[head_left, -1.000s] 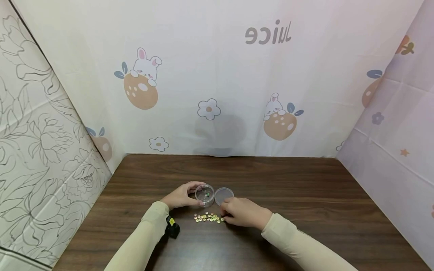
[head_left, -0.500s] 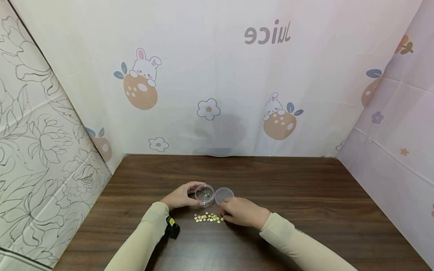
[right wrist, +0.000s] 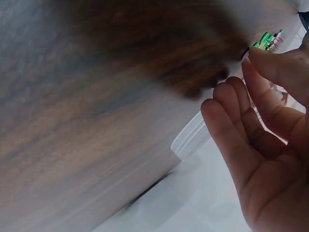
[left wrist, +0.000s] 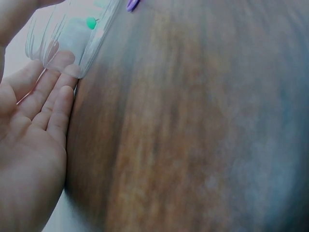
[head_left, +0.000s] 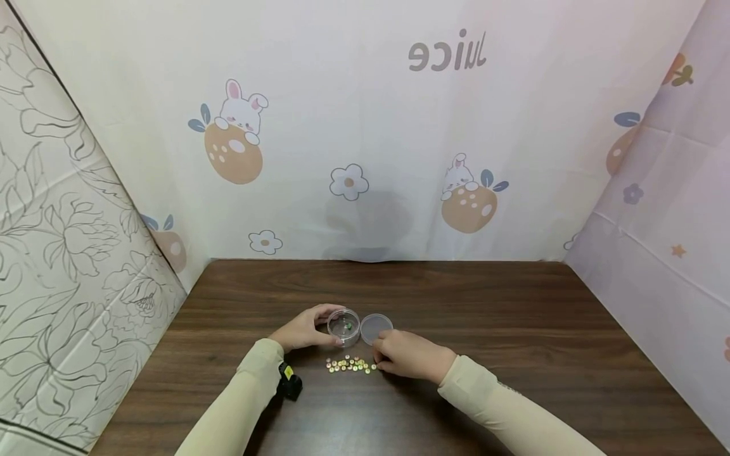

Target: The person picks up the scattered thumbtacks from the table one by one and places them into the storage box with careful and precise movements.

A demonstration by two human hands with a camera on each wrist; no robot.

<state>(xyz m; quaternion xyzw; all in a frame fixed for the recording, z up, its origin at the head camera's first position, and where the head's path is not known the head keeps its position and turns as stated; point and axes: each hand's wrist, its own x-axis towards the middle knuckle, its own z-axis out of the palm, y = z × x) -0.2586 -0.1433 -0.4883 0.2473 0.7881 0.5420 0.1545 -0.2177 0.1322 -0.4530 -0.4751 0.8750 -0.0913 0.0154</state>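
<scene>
My left hand (head_left: 307, 332) holds a clear round jar (head_left: 345, 339) from its left side, fingers behind and thumb in front. In the left wrist view, the fingers lie along the wall of the jar (left wrist: 72, 41). A small green piece (head_left: 349, 326) shows inside it. In front of the jar, shiny round sequins (head_left: 349, 365) lie in a loose cluster. My right hand (head_left: 413, 356) is at the cluster's right end, fingers curled. In the right wrist view, its thumb and forefinger pinch a tiny sequin (right wrist: 245, 54), of which only a dark purple edge shows.
A round translucent lid (head_left: 376, 327) lies against the jar's right side. The wood-grain table (head_left: 502, 316) meets a printed curtain (head_left: 353, 120) at the back. A black wrist device (head_left: 291, 383) sits under the left forearm.
The head view has shifted slightly. My right fingertips have moved a little to the right, away from the end of the cluster. My left hand and the jar stay in place.
</scene>
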